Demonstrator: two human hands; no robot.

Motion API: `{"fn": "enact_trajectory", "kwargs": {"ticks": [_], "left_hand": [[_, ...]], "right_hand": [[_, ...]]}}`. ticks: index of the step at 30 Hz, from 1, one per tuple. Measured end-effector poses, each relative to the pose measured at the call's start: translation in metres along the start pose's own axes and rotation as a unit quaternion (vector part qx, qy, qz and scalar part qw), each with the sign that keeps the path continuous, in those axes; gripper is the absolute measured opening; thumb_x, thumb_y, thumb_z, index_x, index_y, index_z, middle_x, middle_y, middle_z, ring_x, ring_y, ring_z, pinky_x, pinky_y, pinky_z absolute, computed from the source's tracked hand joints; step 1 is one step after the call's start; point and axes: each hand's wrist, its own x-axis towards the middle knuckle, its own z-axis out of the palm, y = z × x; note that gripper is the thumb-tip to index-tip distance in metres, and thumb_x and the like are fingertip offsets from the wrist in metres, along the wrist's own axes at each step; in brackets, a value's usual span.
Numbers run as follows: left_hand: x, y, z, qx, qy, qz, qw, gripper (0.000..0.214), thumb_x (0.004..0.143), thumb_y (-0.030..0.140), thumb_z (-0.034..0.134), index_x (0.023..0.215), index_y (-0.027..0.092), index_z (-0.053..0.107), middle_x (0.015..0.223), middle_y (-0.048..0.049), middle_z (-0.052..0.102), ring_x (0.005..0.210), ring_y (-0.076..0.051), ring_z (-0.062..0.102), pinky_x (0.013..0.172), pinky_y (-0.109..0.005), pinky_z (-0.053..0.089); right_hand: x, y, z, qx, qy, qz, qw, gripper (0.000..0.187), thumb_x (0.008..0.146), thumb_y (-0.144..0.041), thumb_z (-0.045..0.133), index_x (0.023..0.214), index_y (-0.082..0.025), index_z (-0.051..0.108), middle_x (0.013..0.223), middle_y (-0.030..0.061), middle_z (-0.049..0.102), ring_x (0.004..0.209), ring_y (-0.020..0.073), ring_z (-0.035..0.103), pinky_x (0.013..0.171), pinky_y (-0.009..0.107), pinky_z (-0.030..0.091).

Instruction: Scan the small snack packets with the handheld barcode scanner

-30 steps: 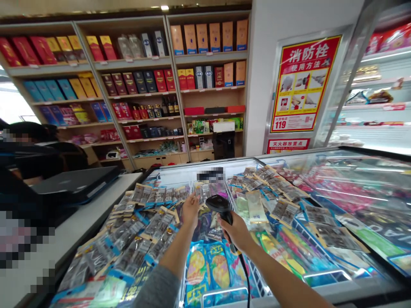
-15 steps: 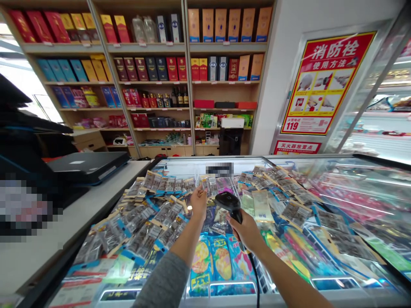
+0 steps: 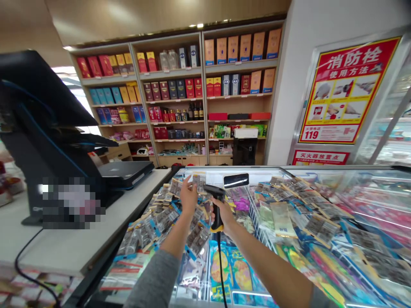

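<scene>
My left hand (image 3: 189, 196) is raised over a chest freezer (image 3: 321, 169), and its fingers seem to pinch a small clear packet (image 3: 199, 182) by the edge. My right hand (image 3: 225, 216) is close beside it, wrapped around the grip of a black handheld barcode scanner (image 3: 215, 206). The scanner has a yellow band at its base, and its black cable (image 3: 221, 265) hangs down. Silver and blue snack packets (image 3: 162, 220) lie in rows in the freezer below both hands.
A white counter (image 3: 64, 250) on the left holds a black point-of-sale screen (image 3: 41, 98) and a flat black device (image 3: 125, 173). Wooden shelves (image 3: 203, 107) of boxed liquor stand behind the freezer. A red fire hydrant poster (image 3: 346, 90) hangs on the right.
The view has tilted up and swung left, showing more shelves and the counter screen. Both hands sit higher and farther away, with the scanner turned more upright.
</scene>
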Motion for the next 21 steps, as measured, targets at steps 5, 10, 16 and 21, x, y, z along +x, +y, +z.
{"fn": "enact_trajectory", "kwargs": {"ticks": [5, 10, 16, 21], "left_hand": [[0.024, 0.005, -0.066, 0.329, -0.081, 0.123, 0.933, 0.031, 0.08, 0.009, 0.055, 0.105, 0.017, 0.071, 0.117, -0.0131, 0.066, 0.114, -0.026, 0.059, 0.102, -0.038, 0.044], [0.014, 0.006, -0.078, 0.441, -0.145, 0.168, 0.87, 0.026, 0.082, 0.01, 0.054, 0.098, 0.018, 0.073, 0.124, -0.0138, 0.063, 0.118, -0.027, 0.057, 0.102, -0.037, 0.044], [-0.001, 0.017, -0.042, 0.331, -0.168, 0.208, 0.905, 0.026, 0.084, 0.013, 0.052, 0.101, 0.018, 0.071, 0.112, -0.0102, 0.067, 0.109, -0.023, 0.061, 0.101, -0.037, 0.046], [-0.028, 0.037, 0.032, 0.24, -0.245, 0.235, 0.91, 0.023, 0.081, 0.011, 0.056, 0.097, 0.019, 0.071, 0.102, -0.0071, 0.069, 0.105, -0.022, 0.063, 0.098, -0.036, 0.047]], "right_hand": [[0.023, 0.027, 0.046, -0.029, 0.017, 0.06, 0.998, 0.021, 0.08, -0.027, 0.061, 0.067, -0.02, 0.046, 0.044, -0.0065, 0.047, 0.032, 0.0073, 0.04, 0.031, 0.019, 0.033], [0.028, 0.038, 0.055, -0.037, 0.027, 0.066, 0.997, 0.021, 0.083, -0.022, 0.059, 0.067, -0.02, 0.046, 0.042, -0.0061, 0.047, 0.031, 0.0089, 0.042, 0.031, 0.019, 0.034], [0.016, 0.003, 0.016, -0.018, 0.037, 0.038, 0.998, 0.022, 0.082, -0.027, 0.06, 0.065, -0.02, 0.048, 0.041, -0.0047, 0.048, 0.031, 0.0089, 0.041, 0.031, 0.02, 0.035], [0.004, -0.044, -0.06, 0.003, 0.111, -0.049, 0.993, 0.015, 0.077, -0.024, 0.064, 0.072, -0.02, 0.051, 0.044, -0.0048, 0.051, 0.033, 0.0098, 0.043, 0.031, 0.02, 0.034]]}}
